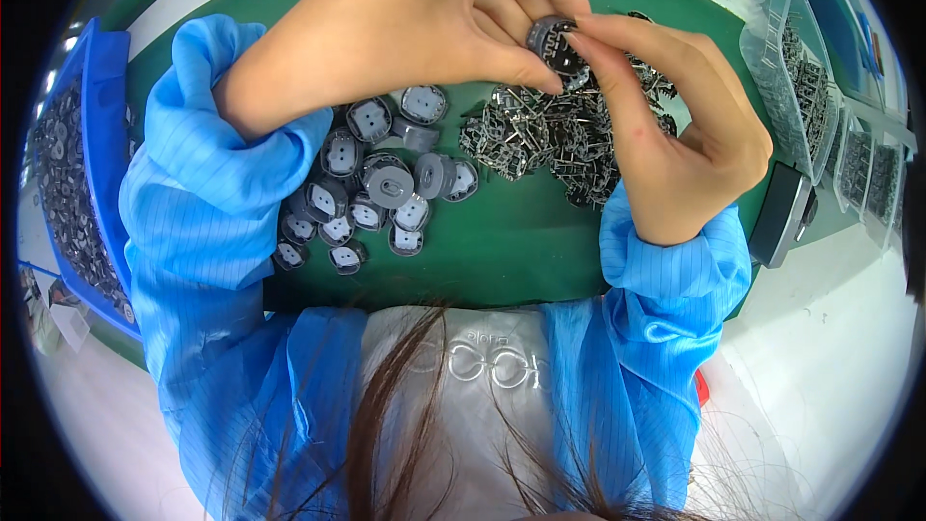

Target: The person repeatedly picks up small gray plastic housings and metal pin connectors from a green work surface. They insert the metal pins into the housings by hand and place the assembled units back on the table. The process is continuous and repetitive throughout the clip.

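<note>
Above the green work surface, my left hand [453,24] is closed on a small round dark-grey plastic part [552,44], its inner face showing pale metal strips. The thumb and forefinger of my right hand [690,116] are pinched together at the right edge of that part. Whatever lies between those fingertips is too small to make out. Below my hands is a heap of small bent metal clips [540,140]. To its left, under my left forearm, several round grey parts [389,185] lie loose, many with white faces upward and a few turned over.
A blue bin [101,159] full of small dark parts stands at the left edge. On the right are a clear plastic box [805,68] of metal pieces, another clear box [863,174], and a black block-shaped object [779,215] by the table's edge.
</note>
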{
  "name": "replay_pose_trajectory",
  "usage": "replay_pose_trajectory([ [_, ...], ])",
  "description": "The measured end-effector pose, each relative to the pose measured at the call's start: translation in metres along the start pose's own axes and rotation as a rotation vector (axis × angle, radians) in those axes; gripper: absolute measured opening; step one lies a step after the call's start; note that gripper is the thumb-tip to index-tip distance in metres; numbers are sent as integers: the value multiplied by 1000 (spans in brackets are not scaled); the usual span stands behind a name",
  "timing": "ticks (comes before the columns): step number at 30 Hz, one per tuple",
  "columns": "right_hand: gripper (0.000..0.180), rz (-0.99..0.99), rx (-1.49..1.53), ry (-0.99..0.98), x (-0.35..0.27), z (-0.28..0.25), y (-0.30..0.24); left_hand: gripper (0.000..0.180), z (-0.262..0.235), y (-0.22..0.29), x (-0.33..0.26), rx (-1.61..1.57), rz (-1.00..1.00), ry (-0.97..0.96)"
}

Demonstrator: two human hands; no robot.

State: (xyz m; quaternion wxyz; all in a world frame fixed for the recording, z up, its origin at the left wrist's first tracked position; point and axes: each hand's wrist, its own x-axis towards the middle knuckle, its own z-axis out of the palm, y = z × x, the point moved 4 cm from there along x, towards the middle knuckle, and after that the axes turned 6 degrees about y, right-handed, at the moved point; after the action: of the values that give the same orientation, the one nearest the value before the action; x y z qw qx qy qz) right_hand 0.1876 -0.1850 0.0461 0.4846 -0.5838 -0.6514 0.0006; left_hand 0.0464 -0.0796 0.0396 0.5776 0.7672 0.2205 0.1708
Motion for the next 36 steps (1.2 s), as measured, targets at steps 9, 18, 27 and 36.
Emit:
replay_pose_trajectory([
  [9, 21, 56, -125, -24, -3, -2, -6, 26, 8, -2, -3, 44, -29, 20],
  [18, 43, 345, 35, -72, 9, 15, -22, 26, -7, -7, 3, -295, -212, -51],
  [27, 27, 756, 700, -158, -12, 11, 17, 24, 0, -2, -6, -93, 39, 83],
  [36, 27, 211, -145, -287, -13, 8, 6, 18, -132, -91, 41, 748, -90, 645],
])
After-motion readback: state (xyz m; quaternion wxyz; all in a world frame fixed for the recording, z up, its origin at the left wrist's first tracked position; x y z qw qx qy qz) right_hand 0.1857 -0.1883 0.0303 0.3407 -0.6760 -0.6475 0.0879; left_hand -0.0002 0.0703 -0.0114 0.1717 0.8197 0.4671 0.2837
